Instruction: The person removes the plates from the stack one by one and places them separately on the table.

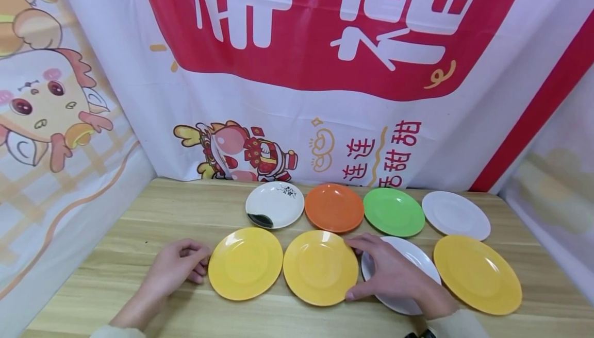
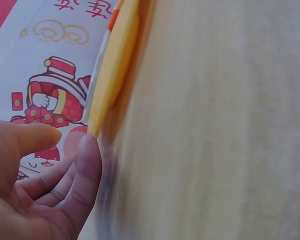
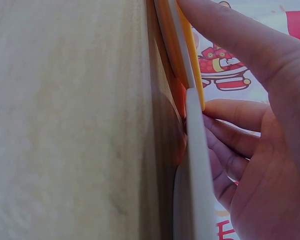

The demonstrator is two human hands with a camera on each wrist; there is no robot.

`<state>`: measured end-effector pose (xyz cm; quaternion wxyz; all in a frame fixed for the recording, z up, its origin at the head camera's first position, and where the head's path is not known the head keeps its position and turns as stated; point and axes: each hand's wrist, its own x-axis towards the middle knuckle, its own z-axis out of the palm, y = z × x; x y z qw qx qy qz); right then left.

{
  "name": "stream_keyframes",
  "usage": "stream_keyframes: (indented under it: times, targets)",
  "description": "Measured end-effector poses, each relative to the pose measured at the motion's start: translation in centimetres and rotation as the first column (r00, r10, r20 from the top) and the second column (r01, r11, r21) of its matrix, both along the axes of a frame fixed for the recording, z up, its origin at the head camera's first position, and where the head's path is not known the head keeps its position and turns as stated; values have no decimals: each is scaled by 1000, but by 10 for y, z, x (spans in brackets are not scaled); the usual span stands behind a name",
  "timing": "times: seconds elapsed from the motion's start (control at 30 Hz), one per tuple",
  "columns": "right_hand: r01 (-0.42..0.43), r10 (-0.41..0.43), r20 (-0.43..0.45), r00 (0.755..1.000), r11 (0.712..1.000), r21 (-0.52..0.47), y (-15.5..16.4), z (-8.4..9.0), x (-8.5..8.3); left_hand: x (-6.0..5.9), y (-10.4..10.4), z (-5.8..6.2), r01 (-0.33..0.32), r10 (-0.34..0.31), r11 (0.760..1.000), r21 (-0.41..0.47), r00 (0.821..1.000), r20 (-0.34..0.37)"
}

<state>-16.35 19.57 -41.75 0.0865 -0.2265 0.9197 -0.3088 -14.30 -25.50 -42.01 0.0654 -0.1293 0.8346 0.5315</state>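
Observation:
Eight plates lie in two rows on the wooden table (image 1: 153, 214). My left hand (image 1: 201, 263) rests on the table with its fingers loosely curled, holding nothing. Its fingertips (image 2: 90, 150) sit right beside the rim of the left yellow plate (image 1: 245, 263) (image 2: 112, 70). My right hand (image 1: 352, 269) lies over a white plate (image 1: 417, 258) (image 3: 197, 175). Its forefinger and thumb span the right rim of the middle yellow plate (image 1: 320, 267) (image 3: 190, 55), and its fingers (image 3: 230, 40) lie against that edge.
The back row holds a white plate with black marks (image 1: 275, 205), an orange plate (image 1: 334, 207), a green plate (image 1: 393, 212) and a plain white plate (image 1: 456, 215). Another yellow plate (image 1: 477, 273) lies at the front right. A printed banner (image 1: 297, 96) closes off the back and sides.

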Motion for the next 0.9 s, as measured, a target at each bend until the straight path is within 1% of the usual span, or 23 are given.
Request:
stream_keyframes:
  times: [0.1,0.17,0.27,0.33,0.4,0.47,0.63,0.7,0.8,0.9]
  targets:
    - [-1,1,5,1000,1000,-1,0,0,0,0,-2,4,3,-2,999,53,1000,-15]
    - [-3,3,-1,1000,1000,-1,-1,0,0,0,1,8,8,-7,996,83,1000,-19]
    - [-4,4,-12,1000,1000,1,-1,-1,0,2,10,11,26,-24,991,130,1000,-20]
    - [-4,4,-15,1000,1000,0,-1,-1,0,4,19,12,56,-52,984,168,998,-28]
    - [-5,5,-19,1000,1000,1,-1,-1,1,8,29,12,98,-94,974,205,995,-28]
    - [-6,6,-23,1000,1000,2,-1,-1,1,13,40,12,153,-150,957,247,988,-31]
    - [-5,5,-29,1000,1000,8,0,-1,1,23,68,9,268,-274,901,342,961,-32]
    - [-3,4,-31,1000,1000,9,0,-2,1,26,78,7,293,-302,885,363,953,-32]
    - [-1,1,-31,1000,1000,8,0,-2,1,29,89,4,315,-322,876,366,946,-41]
    - [0,0,-20,1000,1000,4,0,-1,1,32,97,1,315,-319,881,354,947,-49]
